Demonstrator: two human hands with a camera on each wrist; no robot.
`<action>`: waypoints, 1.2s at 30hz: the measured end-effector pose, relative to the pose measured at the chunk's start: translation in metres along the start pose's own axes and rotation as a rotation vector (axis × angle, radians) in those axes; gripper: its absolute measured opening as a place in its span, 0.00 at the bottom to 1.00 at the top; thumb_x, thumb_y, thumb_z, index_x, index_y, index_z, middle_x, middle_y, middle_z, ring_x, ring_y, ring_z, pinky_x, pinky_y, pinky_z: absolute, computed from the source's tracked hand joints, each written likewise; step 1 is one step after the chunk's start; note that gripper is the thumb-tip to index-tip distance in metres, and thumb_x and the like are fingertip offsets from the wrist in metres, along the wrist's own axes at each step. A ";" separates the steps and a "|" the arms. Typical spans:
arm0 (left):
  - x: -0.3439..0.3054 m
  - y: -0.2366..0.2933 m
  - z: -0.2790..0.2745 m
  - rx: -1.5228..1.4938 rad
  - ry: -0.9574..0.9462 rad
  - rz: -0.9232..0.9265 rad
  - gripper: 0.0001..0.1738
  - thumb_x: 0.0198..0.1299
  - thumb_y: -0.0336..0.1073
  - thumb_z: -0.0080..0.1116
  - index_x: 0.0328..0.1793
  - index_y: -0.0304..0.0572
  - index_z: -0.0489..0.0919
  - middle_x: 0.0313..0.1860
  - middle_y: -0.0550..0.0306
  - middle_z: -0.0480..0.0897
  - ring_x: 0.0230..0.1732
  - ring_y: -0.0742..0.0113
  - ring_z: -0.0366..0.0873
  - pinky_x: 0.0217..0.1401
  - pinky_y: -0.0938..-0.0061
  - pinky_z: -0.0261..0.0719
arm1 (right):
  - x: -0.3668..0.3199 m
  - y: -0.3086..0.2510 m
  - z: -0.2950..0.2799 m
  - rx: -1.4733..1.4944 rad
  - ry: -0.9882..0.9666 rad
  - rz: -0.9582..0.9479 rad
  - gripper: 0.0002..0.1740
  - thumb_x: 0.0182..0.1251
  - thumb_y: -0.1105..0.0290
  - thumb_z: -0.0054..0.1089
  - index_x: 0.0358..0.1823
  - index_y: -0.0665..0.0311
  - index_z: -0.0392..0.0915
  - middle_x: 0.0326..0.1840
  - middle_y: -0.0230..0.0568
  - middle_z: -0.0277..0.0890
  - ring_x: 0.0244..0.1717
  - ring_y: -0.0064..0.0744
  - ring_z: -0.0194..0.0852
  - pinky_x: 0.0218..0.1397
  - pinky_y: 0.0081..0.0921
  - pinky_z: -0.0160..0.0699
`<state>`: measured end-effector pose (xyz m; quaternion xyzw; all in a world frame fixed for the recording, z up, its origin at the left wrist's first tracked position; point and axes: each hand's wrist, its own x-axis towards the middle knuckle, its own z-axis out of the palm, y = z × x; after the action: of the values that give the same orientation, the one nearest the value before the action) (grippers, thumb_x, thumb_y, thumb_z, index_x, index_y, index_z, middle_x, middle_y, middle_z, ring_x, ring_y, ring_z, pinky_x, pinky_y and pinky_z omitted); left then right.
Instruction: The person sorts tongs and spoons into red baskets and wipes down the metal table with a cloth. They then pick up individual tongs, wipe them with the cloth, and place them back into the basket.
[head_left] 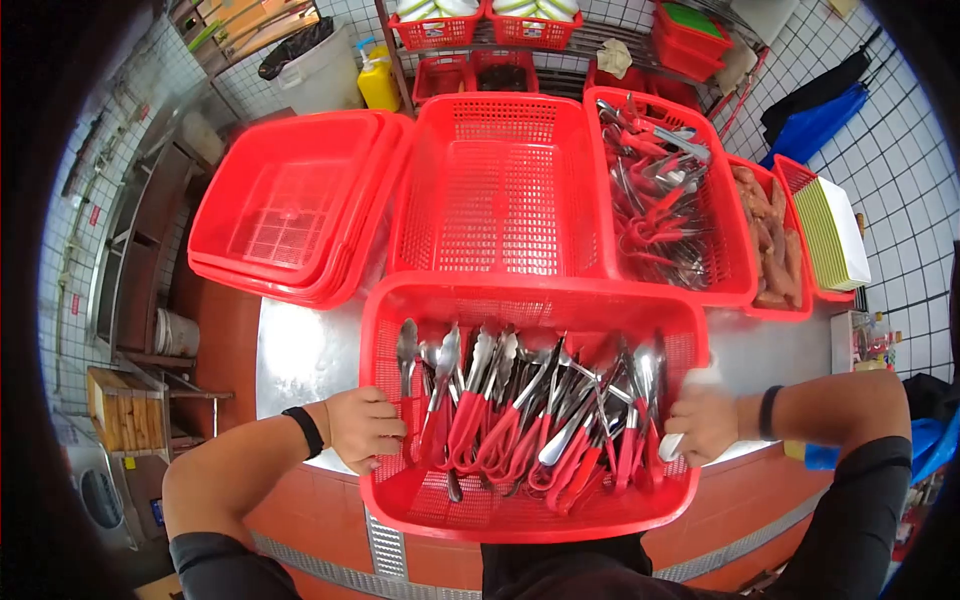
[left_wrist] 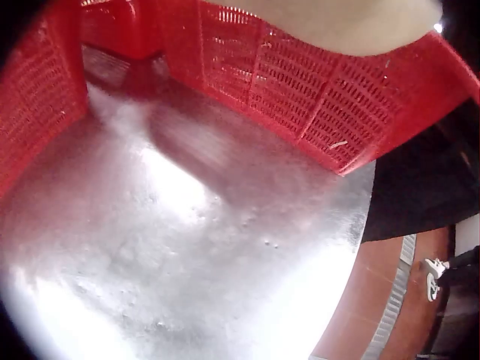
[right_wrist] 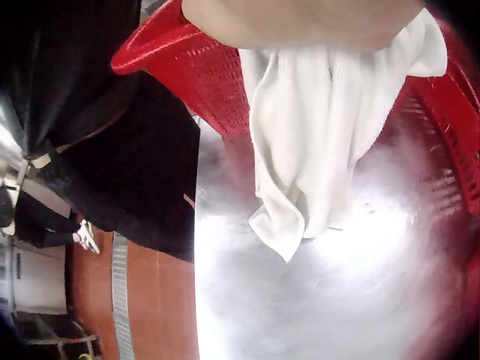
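A red plastic basket [head_left: 535, 522] full of metal tongs with red handles [head_left: 500, 400] sits at the table's near edge, close to the body. My left hand [head_left: 366, 428] grips its left rim, fingers curled over the edge. On the opposite rim, my right hand [head_left: 705, 420] holds the basket together with a white cloth [right_wrist: 307, 142]. In the right wrist view this cloth hangs below the hand beside the basket wall. The left wrist view has the basket's perforated side [left_wrist: 300, 82] just over the metal tabletop.
Behind stands an empty red basket [head_left: 500, 270], with stacked red baskets [head_left: 290, 200] to its left. Another basket [head_left: 735, 290] of utensils and a tray of brownish food [head_left: 775, 240] are on the right. The metal table [head_left: 300, 350] extends beneath. Another person's shoes [left_wrist: 433, 277] show on the floor.
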<state>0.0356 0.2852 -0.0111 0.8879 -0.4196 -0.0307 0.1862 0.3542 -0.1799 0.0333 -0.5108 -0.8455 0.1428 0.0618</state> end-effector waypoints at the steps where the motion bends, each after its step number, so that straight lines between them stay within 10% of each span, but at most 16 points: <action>1: 0.001 0.000 -0.003 0.006 -0.008 -0.004 0.20 0.33 0.53 0.62 0.34 0.55 0.80 0.43 0.64 0.80 0.39 0.64 0.75 0.48 0.65 0.68 | 0.002 0.001 -0.004 0.018 -0.029 -0.009 0.08 0.37 0.55 0.63 0.20 0.45 0.77 0.31 0.27 0.68 0.35 0.33 0.69 0.44 0.35 0.67; 36: 0.008 -0.003 -0.008 -0.009 0.038 0.007 0.18 0.34 0.53 0.61 0.31 0.54 0.80 0.43 0.64 0.81 0.38 0.65 0.76 0.46 0.66 0.68 | -0.010 0.011 0.013 0.049 0.077 -0.072 0.12 0.37 0.51 0.63 0.23 0.44 0.75 0.36 0.27 0.73 0.35 0.34 0.71 0.43 0.35 0.68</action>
<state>0.0444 0.2835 -0.0043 0.8860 -0.4189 -0.0150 0.1982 0.3647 -0.1858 0.0179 -0.4835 -0.8566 0.1414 0.1117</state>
